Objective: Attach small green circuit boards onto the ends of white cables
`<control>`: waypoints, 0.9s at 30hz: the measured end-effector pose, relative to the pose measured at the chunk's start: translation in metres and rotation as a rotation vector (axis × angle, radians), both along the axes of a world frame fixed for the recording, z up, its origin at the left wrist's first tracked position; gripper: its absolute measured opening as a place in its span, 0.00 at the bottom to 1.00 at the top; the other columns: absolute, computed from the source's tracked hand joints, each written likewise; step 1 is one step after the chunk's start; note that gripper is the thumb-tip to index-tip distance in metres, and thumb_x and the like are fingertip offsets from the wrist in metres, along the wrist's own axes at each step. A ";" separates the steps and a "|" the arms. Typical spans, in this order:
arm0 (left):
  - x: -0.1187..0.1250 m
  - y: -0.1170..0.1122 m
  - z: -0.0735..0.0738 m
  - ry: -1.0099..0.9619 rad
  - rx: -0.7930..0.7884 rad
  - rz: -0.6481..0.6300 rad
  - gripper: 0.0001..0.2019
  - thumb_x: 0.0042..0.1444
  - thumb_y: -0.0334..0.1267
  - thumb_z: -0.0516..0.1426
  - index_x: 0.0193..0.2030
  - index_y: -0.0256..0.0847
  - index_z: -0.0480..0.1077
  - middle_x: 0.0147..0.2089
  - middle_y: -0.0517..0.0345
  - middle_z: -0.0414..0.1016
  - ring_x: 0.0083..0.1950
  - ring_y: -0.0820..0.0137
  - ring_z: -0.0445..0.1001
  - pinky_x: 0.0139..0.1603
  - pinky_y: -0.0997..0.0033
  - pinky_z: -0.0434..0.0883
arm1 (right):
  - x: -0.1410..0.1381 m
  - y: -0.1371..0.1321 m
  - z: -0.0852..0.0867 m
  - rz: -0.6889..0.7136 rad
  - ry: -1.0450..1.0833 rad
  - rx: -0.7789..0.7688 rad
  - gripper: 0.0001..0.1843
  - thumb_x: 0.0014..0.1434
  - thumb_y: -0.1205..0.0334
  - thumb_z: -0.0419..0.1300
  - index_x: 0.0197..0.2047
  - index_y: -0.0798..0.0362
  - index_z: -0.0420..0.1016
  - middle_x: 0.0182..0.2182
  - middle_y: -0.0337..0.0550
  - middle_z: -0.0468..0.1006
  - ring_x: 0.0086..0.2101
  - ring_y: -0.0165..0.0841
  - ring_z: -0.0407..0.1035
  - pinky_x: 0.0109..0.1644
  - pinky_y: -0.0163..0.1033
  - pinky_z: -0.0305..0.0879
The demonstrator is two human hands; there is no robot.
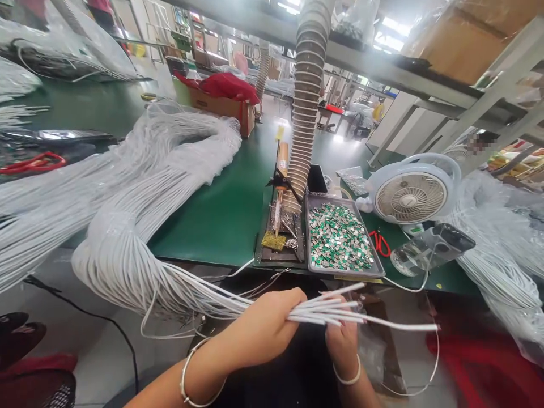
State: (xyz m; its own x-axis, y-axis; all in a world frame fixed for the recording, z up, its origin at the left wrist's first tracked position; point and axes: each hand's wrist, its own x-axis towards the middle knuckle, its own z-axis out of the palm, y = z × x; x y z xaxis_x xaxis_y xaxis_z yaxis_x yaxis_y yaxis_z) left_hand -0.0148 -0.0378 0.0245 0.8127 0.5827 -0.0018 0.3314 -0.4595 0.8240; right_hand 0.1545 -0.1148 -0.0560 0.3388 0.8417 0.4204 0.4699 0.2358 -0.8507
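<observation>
A bundle of white cables [216, 297] runs off the left side of the bench, and my left hand [274, 317] is closed around it near the ends. The loose cable ends [327, 310] fan out to the right of that fist, one reaching farther than the others. My right hand [343, 337] is at these ends, its fingers curled against them and partly hidden behind the cables. Beyond my hands, a soldering iron [278, 207] stands in a holder, tip down over a yellowish sponge [273, 241]. Beside it is a grey tray [312, 267] of small green-and-silver circuit boards [340, 235].
A ribbed extraction hose [308, 102] hangs over the soldering spot. To the right are red-handled scissors [380, 243], a small fan [410, 195] and a clear bottle [429, 249] lying tilted. Large plastic-wrapped cable bundles [170, 153] cover the left of the green bench [204, 226].
</observation>
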 end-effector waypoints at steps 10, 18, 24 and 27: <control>-0.011 0.026 -0.043 -0.141 -0.219 0.045 0.11 0.62 0.39 0.45 0.36 0.39 0.65 0.32 0.60 0.68 0.32 0.72 0.64 0.35 0.73 0.63 | -0.010 0.040 0.045 0.230 0.315 -0.013 0.18 0.58 0.49 0.55 0.49 0.46 0.69 0.30 0.39 0.69 0.27 0.26 0.63 0.31 0.33 0.64; -0.016 0.036 -0.049 -0.163 -0.285 -0.013 0.08 0.60 0.34 0.46 0.36 0.39 0.64 0.33 0.60 0.67 0.34 0.72 0.64 0.38 0.72 0.62 | -0.017 0.064 0.051 0.336 0.354 0.000 0.05 0.60 0.62 0.55 0.38 0.48 0.72 0.31 0.38 0.69 0.29 0.26 0.62 0.31 0.33 0.59; -0.020 0.037 -0.047 -0.236 -0.367 0.056 0.11 0.61 0.43 0.47 0.31 0.39 0.60 0.28 0.64 0.57 0.30 0.74 0.56 0.33 0.74 0.58 | -0.018 0.060 0.055 0.345 0.362 0.072 0.05 0.61 0.65 0.52 0.34 0.51 0.68 0.29 0.38 0.65 0.27 0.27 0.61 0.29 0.35 0.57; -0.022 0.035 -0.046 -0.299 -0.409 0.101 0.12 0.61 0.45 0.47 0.33 0.39 0.61 0.29 0.64 0.57 0.30 0.74 0.55 0.33 0.74 0.58 | -0.021 0.057 0.051 0.300 0.431 0.082 0.08 0.63 0.65 0.50 0.33 0.51 0.68 0.28 0.38 0.64 0.27 0.27 0.61 0.28 0.36 0.57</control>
State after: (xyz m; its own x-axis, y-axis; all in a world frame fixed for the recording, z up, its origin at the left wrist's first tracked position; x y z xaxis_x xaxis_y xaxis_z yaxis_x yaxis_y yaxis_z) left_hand -0.0370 -0.0026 -0.0210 0.7524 0.6583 -0.0218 0.0794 -0.0578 0.9952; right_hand 0.1338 -0.0577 -0.0053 0.2444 0.8982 0.3653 -0.0165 0.3805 -0.9246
